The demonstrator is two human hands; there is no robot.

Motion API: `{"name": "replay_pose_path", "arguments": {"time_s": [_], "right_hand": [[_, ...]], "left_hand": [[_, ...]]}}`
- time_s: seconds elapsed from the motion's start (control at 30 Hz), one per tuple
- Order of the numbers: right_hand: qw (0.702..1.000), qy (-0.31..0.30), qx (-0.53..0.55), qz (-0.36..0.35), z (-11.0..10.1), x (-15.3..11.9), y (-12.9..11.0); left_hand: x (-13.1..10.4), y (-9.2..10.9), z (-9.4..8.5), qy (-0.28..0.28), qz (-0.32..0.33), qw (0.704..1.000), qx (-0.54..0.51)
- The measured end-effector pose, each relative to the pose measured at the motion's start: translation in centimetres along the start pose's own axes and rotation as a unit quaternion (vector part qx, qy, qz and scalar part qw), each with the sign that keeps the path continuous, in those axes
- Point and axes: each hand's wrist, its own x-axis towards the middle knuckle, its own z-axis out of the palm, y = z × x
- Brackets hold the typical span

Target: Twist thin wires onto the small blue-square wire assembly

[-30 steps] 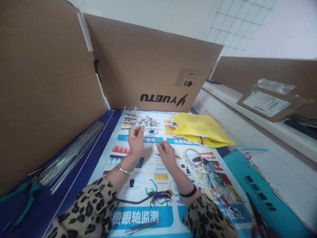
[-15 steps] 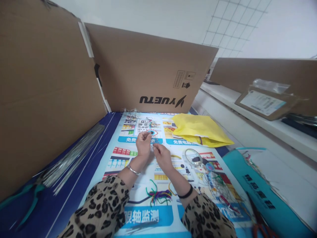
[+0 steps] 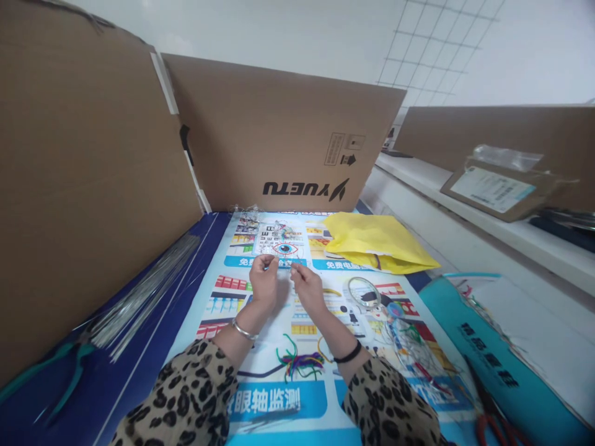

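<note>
My left hand (image 3: 264, 276) and my right hand (image 3: 307, 286) face each other over the printed sheet (image 3: 283, 310), a small gap between their fingertips. Both are closed in a pinch. Whatever they pinch is too thin or small to make out. Just beyond them on the sheet lies a tangle of coloured threads and fine wire (image 3: 286, 230). Nearer to me, between my forearms, rests a bundle of purple, green and red cords (image 3: 302, 364). To the right of my right hand is a clear round ring or roll (image 3: 364, 292).
Pliers with teal handles (image 3: 74, 365) and a sheaf of thin wires (image 3: 144, 303) lie left. At right are a yellow bag (image 3: 379, 241), a teal box (image 3: 493, 347), loose threads (image 3: 409, 341) and red-handled scissors (image 3: 495, 427). Cardboard panels (image 3: 288, 130) stand behind and left.
My hands have drawn slightly apart, the left one moving a little left and towards me. The printed eye on the sheet is now uncovered. The view has shifted slightly.
</note>
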Motion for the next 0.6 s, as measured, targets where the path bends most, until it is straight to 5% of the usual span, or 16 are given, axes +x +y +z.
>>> {"name": "replay_pose_path", "arguments": {"time_s": [0.3,0.6], "right_hand": [[0.991,0.017,0.111,0.068,0.3,0.2,-0.7],[0.98,-0.003,0.175,0.096,-2.8,1.3,-1.2]], "left_hand": [[-0.3,0.3,-0.5,-0.013,-0.018,0.999,-0.023],[1.4,-0.1,-0.3,-0.005,-0.037,0.997,-0.072]]}}
